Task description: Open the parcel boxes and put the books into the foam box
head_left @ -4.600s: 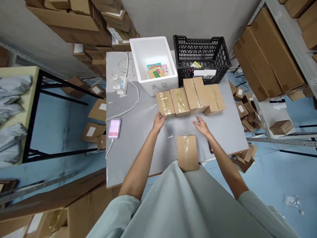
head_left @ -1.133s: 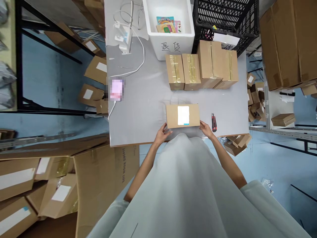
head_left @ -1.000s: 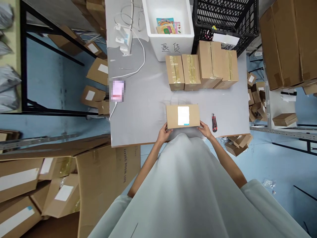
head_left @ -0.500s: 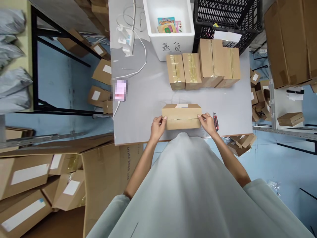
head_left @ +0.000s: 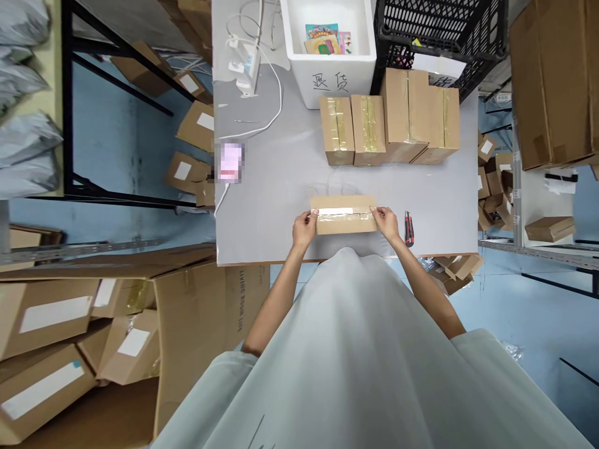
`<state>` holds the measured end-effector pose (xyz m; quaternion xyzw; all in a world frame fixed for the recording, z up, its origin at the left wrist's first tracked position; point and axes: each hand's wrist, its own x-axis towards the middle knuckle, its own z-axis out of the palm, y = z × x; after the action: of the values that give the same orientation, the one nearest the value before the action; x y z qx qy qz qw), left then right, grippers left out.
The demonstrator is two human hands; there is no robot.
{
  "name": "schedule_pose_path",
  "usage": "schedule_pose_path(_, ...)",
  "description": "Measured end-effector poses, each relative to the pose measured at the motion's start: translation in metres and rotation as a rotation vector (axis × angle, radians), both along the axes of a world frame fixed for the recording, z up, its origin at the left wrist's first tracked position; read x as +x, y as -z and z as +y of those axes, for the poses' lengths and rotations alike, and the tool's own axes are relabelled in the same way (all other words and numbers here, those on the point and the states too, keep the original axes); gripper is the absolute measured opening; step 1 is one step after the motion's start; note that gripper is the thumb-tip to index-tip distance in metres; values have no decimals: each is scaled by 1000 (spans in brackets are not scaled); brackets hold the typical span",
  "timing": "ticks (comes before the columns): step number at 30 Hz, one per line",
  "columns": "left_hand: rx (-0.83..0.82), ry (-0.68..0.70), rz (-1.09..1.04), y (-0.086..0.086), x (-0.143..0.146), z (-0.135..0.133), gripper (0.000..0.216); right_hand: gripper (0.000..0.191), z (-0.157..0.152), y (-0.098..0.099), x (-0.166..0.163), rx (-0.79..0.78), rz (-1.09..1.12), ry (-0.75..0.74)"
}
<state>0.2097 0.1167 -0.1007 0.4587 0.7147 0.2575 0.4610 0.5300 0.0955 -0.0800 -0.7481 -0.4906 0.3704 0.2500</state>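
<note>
A small cardboard box (head_left: 344,226) is at the front of the grey table (head_left: 262,206), with a white label and shiny tape along its visible face. My left hand (head_left: 305,228) grips its left end, the thumb on the face and the fingers curled behind. At the opposite end my right hand (head_left: 386,223) holds the box in the same manner. A red and black utility knife (head_left: 409,229) lies on the table just right of my right hand.
Several taped cardboard boxes (head_left: 406,112) stand in a row at the back. Behind them are a white bin (head_left: 344,75) holding colourful packets and a black crate (head_left: 440,31). A power strip (head_left: 248,68) with cables lies back left. A large open carton (head_left: 187,312) of parcels stands at lower left.
The box has been tilted between my hands, so its labelled, taped face now shows more fully. My right hand sits slightly farther from the knife. The whole view has shifted a little.
</note>
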Motion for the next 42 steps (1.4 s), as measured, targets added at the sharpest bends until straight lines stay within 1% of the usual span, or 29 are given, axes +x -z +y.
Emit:
schedule_pose_path(2, -24, -29, -94, 4, -3, -4, 60, 72, -2, 2, 6, -15, 86, -7)
schedule_pose_path(5, -91, -112, -256, 13, -15, -20, 69, 70, -15, 10, 21, -70, 259, 10)
schedule_pose_path(7, -128, -161, -290, 21, -25, -35, 66, 65, -28, 18, 32, -107, 301, 30)
schedule_pose_path(8, -140, -162, -279, 25, -29, -43, 63, 63, -36, 22, 36, -126, 296, 25)
schedule_pose_path(9, -151, -144, -262, 29, -33, -50, 62, 66, -43, 26, 38, -147, 290, 9)
schedule_pose_path(10, -158, -115, -248, 33, -34, -57, 65, 72, -50, 30, 38, -169, 295, -15)
schedule_pose_path(13, -154, -11, -257, 39, -30, -69, 84, 93, -66, 39, 30, -210, 387, -83)
schedule_pose_path(15, -132, 39, -287, 40, -20, -69, 89, 95, -70, 42, 18, -192, 449, -95)
schedule_pose_path(17, -113, 57, -300, 39, -8, -66, 83, 90, -70, 43, 8, -147, 475, -84)
schedule_pose_path(20, -100, 32, -271, 35, 5, -63, 65, 84, -69, 39, 0, -103, 455, -53)
schedule_pose_path(22, -92, 24, -220, 30, 7, -66, 53, 83, -69, 34, 1, -89, 434, -33)
schedule_pose_path(24, -60, 47, -178, 22, 4, -72, 44, 81, -69, 26, 4, -58, 410, -22)
schedule_pose_path(26, -2, 78, -149, 12, -1, -77, 43, 79, -68, 16, 9, -33, 342, -21)
schedule_pose_path(28, 52, 99, -106, 3, -5, -77, 47, 77, -63, 7, 14, -20, 220, -27)
schedule_pose_path(31, 86, 124, -10, -5, -8, -68, 51, 70, -50, 0, 18, 1, 61, -66)
schedule_pose_path(34, 93, 160, 37, -2, -11, -54, 48, 62, -36, 4, 19, -37, -5, -133)
schedule_pose_path(37, 66, 157, 24, 8, -14, -46, 44, 55, -32, 13, 17, -83, 10, -178)
schedule_pose_path(39, 48, 128, -7, 14, -16, -45, 43, 53, -34, 19, 16, -74, 36, -160)
schedule_pose_path(42, 15, 87, -65, 22, -17, -49, 47, 57, -40, 25, 15, -46, 85, -91)
